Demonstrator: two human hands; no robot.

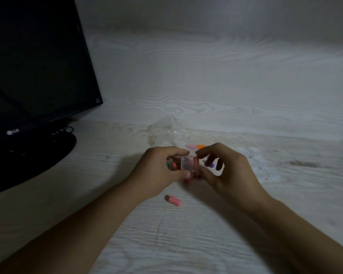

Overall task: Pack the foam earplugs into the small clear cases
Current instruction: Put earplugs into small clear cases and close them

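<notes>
My left hand [158, 167] is gripping the open case [187, 164]; right hand [224, 167] is pinching a pink plug [195, 160] w/ fingers curled. I'm keeping the case level, feeding the plug in end-first & squeezing it so the lid can shut.

A: What colour is the table [186, 244]?
B: Whitish, with a pale grey wood-grain pattern. The wall [226, 76] carries the same grain
A: And the earplugs?
B: The loose earplug [173, 200] is pink; beyond the hands lie a pink one [191, 146] and an orange one [200, 146]
A: The monitor [34, 66]?
B: Black, with a white logo
</notes>
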